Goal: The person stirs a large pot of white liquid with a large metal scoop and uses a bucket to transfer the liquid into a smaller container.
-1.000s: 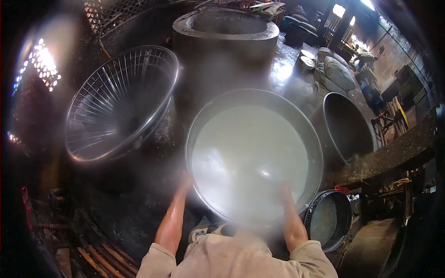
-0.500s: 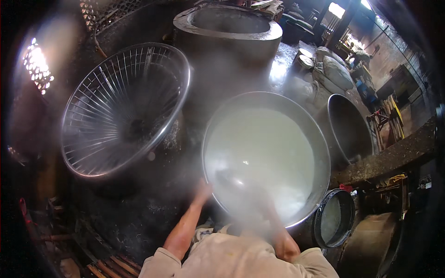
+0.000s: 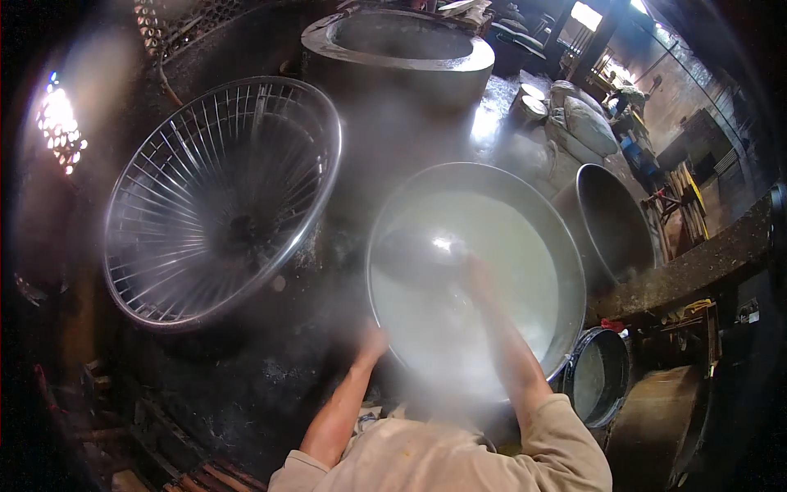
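A wide round metal vat [image 3: 567, 238] in front of me holds pale, milky, steaming liquid [image 3: 512, 246]. My left hand [image 3: 374, 339] is closed on the vat's near-left rim. Over the liquid, my right hand [image 3: 477, 277] grips a shiny rounded metal bowl [image 3: 418, 248], which hangs tilted near the vat's middle. Steam blurs the bowl's outline and the right fingers. Whether the bowl touches the liquid I cannot tell.
At the left leans a large slatted metal basket [image 3: 221, 221]. A round stone-like well [image 3: 484, 59] stands behind. To the right are a tall dark metal drum [image 3: 611, 217], a dark bucket [image 3: 619, 361] with pale liquid, and stacked sacks [image 3: 586, 127]. Firewood [image 3: 221, 476] lies at lower left.
My right hand has moved forward over the vat, and the bowl has gone up and away from me. My left hand stays at the rim. The view has shifted slightly.
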{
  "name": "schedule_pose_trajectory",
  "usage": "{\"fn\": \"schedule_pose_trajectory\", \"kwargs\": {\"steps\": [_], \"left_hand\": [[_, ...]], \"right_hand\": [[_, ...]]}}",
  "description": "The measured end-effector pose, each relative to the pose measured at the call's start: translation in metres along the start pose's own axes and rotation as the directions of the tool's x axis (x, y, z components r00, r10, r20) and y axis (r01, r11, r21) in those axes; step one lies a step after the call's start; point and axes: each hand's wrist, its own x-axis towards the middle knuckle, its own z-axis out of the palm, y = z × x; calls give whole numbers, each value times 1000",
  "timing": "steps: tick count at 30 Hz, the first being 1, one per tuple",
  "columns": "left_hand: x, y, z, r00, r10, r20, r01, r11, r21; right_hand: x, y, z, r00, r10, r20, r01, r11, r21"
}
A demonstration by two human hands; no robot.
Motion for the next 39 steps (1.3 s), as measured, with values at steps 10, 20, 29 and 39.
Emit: {"fn": "schedule_pose_trajectory", "kwargs": {"steps": [10,20,29,39], "left_hand": [[9,-25,9,995,17,-103,-17,1000,-1],[12,-17,22,993,-18,-114,22,999,31],[52,-102,33,978,85,-191,-4,919,394],[-3,-14,32,961,-161,-225,139,984,-108]], "right_hand": [[-50,34,16,973,90,212,-32,964,-265],[-141,206,-20,973,159,165,-110,956,-271],[-181,178,-182,925,213,314,-131,956,-262],[-117,196,-271,981,-117,-158,83,975,-205]]}}
